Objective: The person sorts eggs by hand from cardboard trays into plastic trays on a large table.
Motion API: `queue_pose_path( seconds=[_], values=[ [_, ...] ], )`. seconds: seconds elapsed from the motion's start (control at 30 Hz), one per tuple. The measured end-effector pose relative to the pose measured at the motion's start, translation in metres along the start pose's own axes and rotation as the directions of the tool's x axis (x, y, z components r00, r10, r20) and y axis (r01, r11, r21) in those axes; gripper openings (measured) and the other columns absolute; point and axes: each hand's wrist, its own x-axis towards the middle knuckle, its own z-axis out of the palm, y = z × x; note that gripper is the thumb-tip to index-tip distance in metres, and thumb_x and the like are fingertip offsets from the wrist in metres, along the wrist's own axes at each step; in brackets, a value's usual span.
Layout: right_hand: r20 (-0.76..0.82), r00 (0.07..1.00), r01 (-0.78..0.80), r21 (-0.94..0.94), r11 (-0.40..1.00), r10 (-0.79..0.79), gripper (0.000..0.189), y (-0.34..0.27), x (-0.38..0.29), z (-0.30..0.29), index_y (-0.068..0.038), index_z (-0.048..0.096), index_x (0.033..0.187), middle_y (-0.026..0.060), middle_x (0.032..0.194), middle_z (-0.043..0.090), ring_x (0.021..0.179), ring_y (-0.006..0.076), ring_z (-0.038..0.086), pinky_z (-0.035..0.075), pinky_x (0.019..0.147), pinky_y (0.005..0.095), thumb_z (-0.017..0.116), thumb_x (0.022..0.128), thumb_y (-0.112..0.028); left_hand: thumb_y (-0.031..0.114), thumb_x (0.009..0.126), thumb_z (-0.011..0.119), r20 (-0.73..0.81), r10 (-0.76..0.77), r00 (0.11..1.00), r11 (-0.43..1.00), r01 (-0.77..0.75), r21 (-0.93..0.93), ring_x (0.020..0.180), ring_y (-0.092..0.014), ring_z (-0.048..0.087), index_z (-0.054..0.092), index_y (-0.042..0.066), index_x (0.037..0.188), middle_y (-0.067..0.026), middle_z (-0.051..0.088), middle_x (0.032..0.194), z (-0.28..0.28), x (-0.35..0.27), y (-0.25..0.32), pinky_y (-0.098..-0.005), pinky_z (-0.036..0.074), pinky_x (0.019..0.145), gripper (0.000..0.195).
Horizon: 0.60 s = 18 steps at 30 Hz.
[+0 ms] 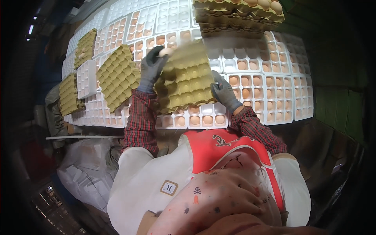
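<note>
My left hand (151,70), in a grey work glove, holds a pale egg (166,52) between thumb and fingers. It is beside the left edge of a yellowish moulded-pulp egg tray (192,82), whose visible cups hold no eggs. At the tray's right edge, my gloved right hand (223,90) grips the rim. The tray hangs above white foam egg boxes, and its far part is blurred. Below it, a foam box (207,124) shows brown eggs in its front row. To the right, another foam box (245,83) has eggs in its cells.
A stack of pulp trays (238,22) with eggs on top stands at the far side. Left of my hands lie a tilted pulp tray (119,76), a white foam piece (87,79) and a pulp tray stack (70,95). A plastic bag (88,173) sits at lower left.
</note>
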Motion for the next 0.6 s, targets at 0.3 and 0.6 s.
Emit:
queue_pose_path(
  seconds=[0.3,0.6],
  values=[
    [-0.079,0.966,0.2,-0.368,0.908,-0.244,0.019,0.024,-0.014,0.011,0.002,0.057,0.096,0.0258,0.094,0.059,0.088,0.0452,0.056,0.046,0.079,0.0498,0.062,0.087,-0.015,0.031,0.09,0.069,0.417,0.133,0.899,0.847,-0.321,0.423,0.093,-0.028,0.068,0.067,0.009,0.12,-0.0128,0.072,0.1,0.208,0.012,0.055,-0.04,0.056,0.085,0.037],
    [-0.042,0.995,0.092,0.087,0.992,-0.088,0.053,0.019,0.005,-0.002,0.0,0.046,0.146,0.0134,0.116,0.069,0.101,0.0157,0.063,0.051,0.09,0.0302,0.06,0.098,-0.016,0.035,0.089,0.07,0.02,0.365,0.931,0.762,-0.311,0.568,0.122,-0.037,0.055,0.057,0.008,0.132,-0.018,0.059,0.132,0.087,-0.063,0.056,-0.0458,0.045,0.103,0.052]
  ],
)
